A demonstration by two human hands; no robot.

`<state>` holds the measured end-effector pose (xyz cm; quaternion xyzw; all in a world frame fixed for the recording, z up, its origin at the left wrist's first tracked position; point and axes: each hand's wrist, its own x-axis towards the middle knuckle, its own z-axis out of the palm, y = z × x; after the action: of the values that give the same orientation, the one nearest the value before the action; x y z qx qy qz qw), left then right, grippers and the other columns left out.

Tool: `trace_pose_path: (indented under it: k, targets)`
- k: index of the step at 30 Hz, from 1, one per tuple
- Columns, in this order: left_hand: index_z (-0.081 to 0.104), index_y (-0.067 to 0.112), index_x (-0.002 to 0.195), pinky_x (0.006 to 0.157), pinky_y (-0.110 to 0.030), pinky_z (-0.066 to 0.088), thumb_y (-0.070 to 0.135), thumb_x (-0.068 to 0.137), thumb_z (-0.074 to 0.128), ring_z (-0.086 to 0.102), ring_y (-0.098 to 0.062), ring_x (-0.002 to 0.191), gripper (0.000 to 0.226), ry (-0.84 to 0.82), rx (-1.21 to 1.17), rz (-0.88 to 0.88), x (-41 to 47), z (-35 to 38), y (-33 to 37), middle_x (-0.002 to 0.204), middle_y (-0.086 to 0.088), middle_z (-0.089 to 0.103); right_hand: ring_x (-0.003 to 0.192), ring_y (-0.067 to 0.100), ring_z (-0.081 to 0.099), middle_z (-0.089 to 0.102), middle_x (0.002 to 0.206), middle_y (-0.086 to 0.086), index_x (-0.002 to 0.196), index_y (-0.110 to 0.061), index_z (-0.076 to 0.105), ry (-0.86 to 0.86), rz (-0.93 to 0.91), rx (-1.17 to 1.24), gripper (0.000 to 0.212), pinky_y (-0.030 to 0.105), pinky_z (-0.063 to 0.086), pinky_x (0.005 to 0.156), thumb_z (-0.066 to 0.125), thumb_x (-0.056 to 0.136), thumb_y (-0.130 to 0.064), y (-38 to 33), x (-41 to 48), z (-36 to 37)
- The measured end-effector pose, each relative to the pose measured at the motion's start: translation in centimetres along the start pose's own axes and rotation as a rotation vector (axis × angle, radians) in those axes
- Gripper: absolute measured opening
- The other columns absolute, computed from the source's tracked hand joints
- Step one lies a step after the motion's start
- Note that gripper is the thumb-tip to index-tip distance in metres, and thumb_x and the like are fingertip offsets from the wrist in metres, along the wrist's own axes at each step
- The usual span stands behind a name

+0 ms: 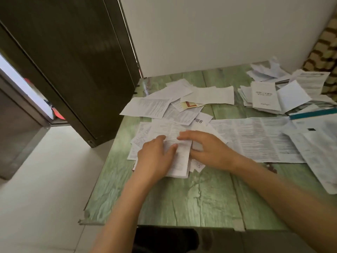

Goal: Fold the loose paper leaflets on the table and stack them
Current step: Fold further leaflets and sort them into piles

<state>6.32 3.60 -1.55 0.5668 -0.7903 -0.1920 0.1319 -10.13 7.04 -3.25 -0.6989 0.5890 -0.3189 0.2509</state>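
Observation:
A narrow folded leaflet (180, 159) with small print lies on a loose pile of papers at the middle of the green table (182, 201). My left hand (155, 157) presses flat on the leaflet's left side, fingers straight. My right hand (206, 148) lies over its right edge, fingers stretched out toward the left hand; whether the thumb pinches the paper is hidden. More unfolded leaflets (151, 106) lie scattered behind the hands. A stack of folded leaflets (262, 96) sits at the back right.
A large unfolded printed sheet (255, 139) stretches right of the hands, with further sheets (319, 154) overlapping at the right edge. A dark door (73, 66) stands left of the table. A white wall runs behind. A patterned fabric (324, 48) hangs at the far right.

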Motion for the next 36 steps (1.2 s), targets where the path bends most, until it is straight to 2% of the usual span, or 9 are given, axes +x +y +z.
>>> trace_pose_path:
  k: [3,9,12,14,16,21,26,30,36]
  targets:
    - [0.052,0.017,0.131,0.094,-0.027,0.036,0.039,0.097,0.045,0.050,-0.013,0.116,0.041,0.104,-0.217,-0.018,-0.3,-1.0,-0.2,0.130,0.001,0.056,0.132,0.015,0.042,0.056,0.134,0.000,0.122,-0.016,0.063,0.049,-0.049,-0.079,0.030,0.016,0.024,0.105,0.053,0.095,-0.009,0.3,-0.2,0.5]
    - [0.058,0.021,0.088,0.064,-0.013,0.041,0.025,0.098,0.040,0.051,-0.001,0.073,0.022,1.008,-0.870,-0.260,-2.0,-4.1,0.8,0.081,0.010,0.056,0.090,0.040,0.061,0.066,0.093,0.026,0.094,0.006,0.066,0.393,0.045,0.380,0.030,0.055,0.049,0.081,0.053,0.096,-0.021,-1.4,-0.1,-0.1]
    - [0.059,0.017,0.089,0.063,-0.022,0.043,0.042,0.095,0.047,0.051,-0.007,0.069,0.028,0.523,-1.165,-0.426,-2.3,-3.3,1.7,0.081,0.002,0.057,0.096,0.033,0.065,0.070,0.103,0.017,0.093,-0.007,0.068,0.456,0.089,0.641,0.018,0.042,0.056,0.079,0.053,0.095,-0.017,-2.4,-0.4,-0.2]
    - [0.055,0.010,0.110,0.080,-0.032,0.052,0.055,0.084,0.051,0.063,-0.015,0.089,0.052,0.075,-1.374,-0.456,-2.1,-2.8,2.6,0.098,-0.004,0.065,0.093,0.018,0.068,0.072,0.102,0.001,0.095,-0.014,0.068,0.370,0.116,0.792,0.015,0.023,0.055,0.076,0.054,0.093,-0.010,-2.7,-0.8,-0.3]
    - [0.050,0.007,0.123,0.095,-0.041,0.049,0.054,0.078,0.052,0.065,-0.025,0.103,0.065,-0.106,-1.439,-0.360,-2.0,-2.7,3.3,0.107,-0.009,0.068,0.083,0.011,0.069,0.074,0.088,-0.003,0.087,-0.012,0.070,0.239,0.132,0.831,0.015,0.018,0.053,0.072,0.057,0.090,-0.005,-2.7,-1.1,-0.4]
    - [0.060,0.015,0.116,0.090,-0.046,0.053,0.023,0.089,0.054,0.067,-0.024,0.101,0.029,-0.095,-1.558,-0.230,-1.2,-2.3,3.0,0.108,-0.006,0.071,0.092,0.027,0.067,0.072,0.100,0.013,0.099,-0.002,0.069,-0.005,0.153,0.816,0.032,0.033,0.053,0.082,0.069,0.077,-0.026,-2.3,-1.2,-0.8]
    - [0.059,0.012,0.120,0.082,-0.037,0.056,0.016,0.092,0.051,0.069,-0.020,0.096,0.029,-0.072,-1.510,-0.242,-1.1,-2.0,2.6,0.105,-0.005,0.072,0.071,0.010,0.053,0.059,0.077,-0.004,0.091,-0.015,0.062,0.302,0.152,0.760,0.019,0.014,0.046,0.063,0.072,0.076,-0.020,-1.8,-0.7,-2.3]
    - [0.061,0.015,0.114,0.081,-0.034,0.057,0.017,0.091,0.052,0.069,-0.018,0.095,0.025,-0.077,-1.484,-0.218,-1.4,-1.6,2.6,0.103,-0.002,0.073,0.085,0.013,0.064,0.067,0.099,0.003,0.104,-0.019,0.060,0.188,0.194,0.710,0.044,0.018,0.053,0.072,0.070,0.065,-0.037,-1.8,-0.7,-2.7]
    - [0.064,0.017,0.108,0.079,-0.031,0.058,0.020,0.084,0.060,0.070,-0.015,0.092,0.024,-0.100,-1.356,-0.166,-1.4,-0.8,3.3,0.100,0.000,0.074,0.072,0.013,0.069,0.073,0.077,0.001,0.078,-0.009,0.066,0.194,0.205,0.715,0.012,0.023,0.056,0.065,0.075,0.075,-0.016,-1.8,-1.0,-2.4]
